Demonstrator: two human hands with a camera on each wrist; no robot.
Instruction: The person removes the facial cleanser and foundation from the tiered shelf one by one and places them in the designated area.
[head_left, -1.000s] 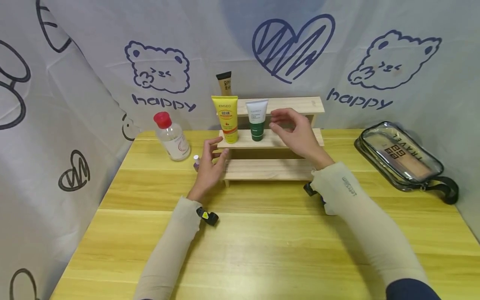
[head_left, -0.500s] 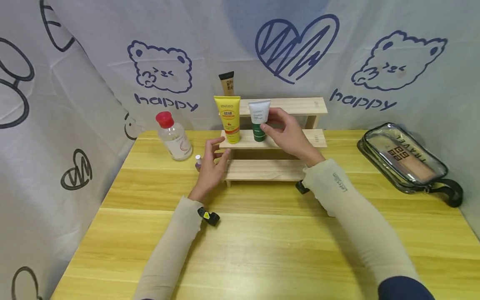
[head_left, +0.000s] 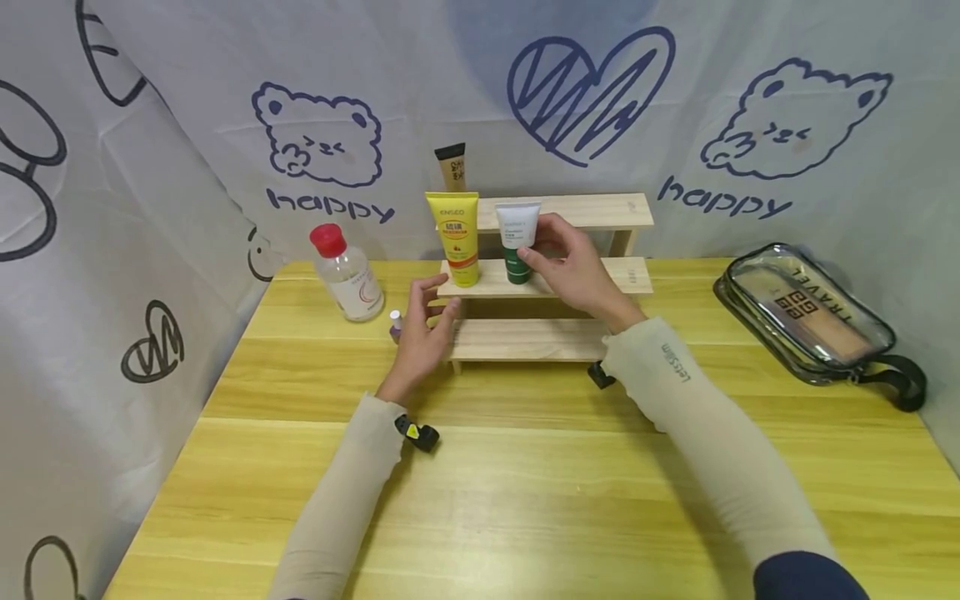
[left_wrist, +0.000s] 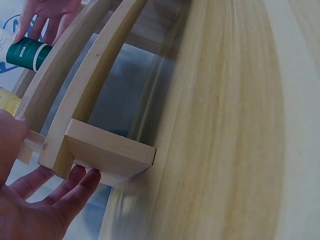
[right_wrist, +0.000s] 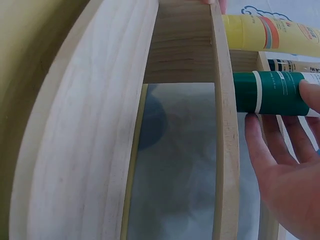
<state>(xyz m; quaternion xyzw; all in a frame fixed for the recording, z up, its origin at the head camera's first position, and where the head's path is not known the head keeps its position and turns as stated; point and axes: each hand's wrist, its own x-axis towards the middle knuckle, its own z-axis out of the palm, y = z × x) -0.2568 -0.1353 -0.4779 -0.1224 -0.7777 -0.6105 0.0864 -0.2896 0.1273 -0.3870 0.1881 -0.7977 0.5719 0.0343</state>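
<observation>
A white-and-green squeeze tube [head_left: 517, 218] stands on the middle tier of a three-tier wooden rack [head_left: 536, 340]. My right hand [head_left: 581, 267] grips it from the right, thumb across the front and fingers behind. In the right wrist view the tube's green end [right_wrist: 272, 94] meets the tier's edge. My left hand [head_left: 420, 342] holds the rack's left end; in the left wrist view its fingertips [left_wrist: 90, 181] bend against the wooden end piece. Just left of the held tube, a yellow tube [head_left: 459, 237] stands upright on the same tier.
Behind the yellow tube rises a tan tube [head_left: 452, 172] with a black end. A red-capped clear bottle [head_left: 352, 287] and a small purple bottle [head_left: 395, 327] stand left of the rack. On the right lies a clear travel pouch [head_left: 813, 321]. Printed cloth [head_left: 450, 108] hangs behind the table.
My right hand has moved left from beside the white-and-green tube and taken hold of it. The left hand stays at the rack's end.
</observation>
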